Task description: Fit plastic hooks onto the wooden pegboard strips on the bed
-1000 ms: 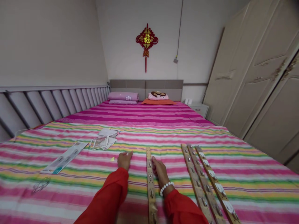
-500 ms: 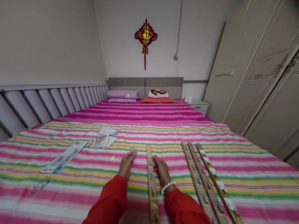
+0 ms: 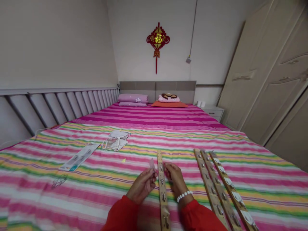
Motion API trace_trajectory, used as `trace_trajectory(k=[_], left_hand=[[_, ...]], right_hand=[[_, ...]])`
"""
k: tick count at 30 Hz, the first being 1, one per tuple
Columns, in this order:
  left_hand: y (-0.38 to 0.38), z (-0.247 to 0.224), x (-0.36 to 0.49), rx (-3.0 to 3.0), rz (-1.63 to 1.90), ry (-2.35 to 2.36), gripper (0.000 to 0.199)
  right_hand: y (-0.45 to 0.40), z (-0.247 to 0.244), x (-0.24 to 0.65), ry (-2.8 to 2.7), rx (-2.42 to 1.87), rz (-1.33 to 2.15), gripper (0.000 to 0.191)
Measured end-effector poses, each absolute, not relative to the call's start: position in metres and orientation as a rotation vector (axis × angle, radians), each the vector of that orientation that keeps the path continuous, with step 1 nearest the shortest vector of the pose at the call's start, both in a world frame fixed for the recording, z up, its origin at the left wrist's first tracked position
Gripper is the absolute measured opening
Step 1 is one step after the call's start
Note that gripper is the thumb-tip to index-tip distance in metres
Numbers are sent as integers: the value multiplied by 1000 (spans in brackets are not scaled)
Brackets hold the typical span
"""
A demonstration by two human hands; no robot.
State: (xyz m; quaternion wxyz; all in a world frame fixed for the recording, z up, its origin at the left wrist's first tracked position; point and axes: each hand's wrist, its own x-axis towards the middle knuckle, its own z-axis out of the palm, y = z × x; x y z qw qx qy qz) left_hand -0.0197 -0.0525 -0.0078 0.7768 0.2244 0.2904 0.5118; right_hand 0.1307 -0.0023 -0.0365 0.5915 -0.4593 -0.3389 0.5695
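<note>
A wooden strip (image 3: 163, 189) with several small metal pieces lies lengthwise on the striped cloth, between my hands. Just left of its upper part, my left hand (image 3: 144, 183) pinches a small translucent piece (image 3: 152, 163) that sticks up from the fingertips. On the other side, my right hand (image 3: 175, 176) has its fingers curled close to the strip's edge; what they hold, if anything, is too small to make out. A white bead bracelet is on that wrist.
Three more strips (image 3: 211, 189) lie to the right, the outermost with white discs. At left are a long white card (image 3: 80, 157), a pile of packets (image 3: 116, 141), thin loops (image 3: 59, 181) and a yellow scrap (image 3: 123, 160).
My left hand has turned and come closer to the strip with the translucent piece. My right hand has come nearer the strip's edge. The whole view has shifted, with things now further right.
</note>
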Motion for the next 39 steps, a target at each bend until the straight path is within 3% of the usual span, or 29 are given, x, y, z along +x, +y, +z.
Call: trace_trajectory(k=[6,12,18,23,32,39], left_hand=[[-64,-5,-8,328,908,350,25],[-70,-5,-1,182,819,203,17],[-62,-11,-6,375,827,634,30],[-53,-15,-14,781,1165,1150,45],[-27,-4,-10,1018,1202,1147,36],[33,-5,4,1011,1281,1184,27]], right_hand=[[-28,-5,121,-910,-828,1665,38],[-42,5,120,-772,-692,1822,28],[-34,-3,123,-786,-722,1714,22],[-27,-6,129,-930,-922,1469,26],[-13,-14,130,-888,-992,1410,28],[34,-23,131,-841,-1043,1285,15]])
